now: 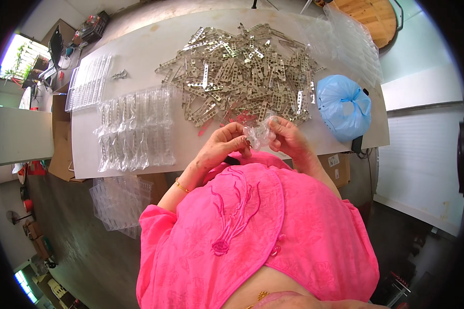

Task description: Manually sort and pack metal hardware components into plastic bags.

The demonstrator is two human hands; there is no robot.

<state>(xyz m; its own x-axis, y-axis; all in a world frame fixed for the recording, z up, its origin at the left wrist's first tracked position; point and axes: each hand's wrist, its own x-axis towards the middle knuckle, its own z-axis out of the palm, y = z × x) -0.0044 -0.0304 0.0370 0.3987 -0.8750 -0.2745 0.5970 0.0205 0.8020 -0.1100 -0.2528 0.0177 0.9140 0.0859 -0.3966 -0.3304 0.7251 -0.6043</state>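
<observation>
At the table's front edge, a crumpled clear plastic bag [259, 136] is stretched between my two hands. My left hand [226, 141] is closed, thumb and fingers pinched at the bag's left side. A small dark brownish bit shows by those fingertips, too small to name. On the bag's right side my right hand [290, 136] is closed with bent fingers. Just beyond my hands spreads a big heap of flat metal strips [242, 77] with holes along them. Some red pieces [238, 117] lie at the heap's near edge, partly hidden by the strips.
Left on the white table [191, 154] lies a clear tray [135, 129] filled with bagged strips, and another clear tray [89, 82] behind it. A tied blue plastic bag [344, 108] sits at the right. Stacked clear trays [350, 44] stand at the far right corner.
</observation>
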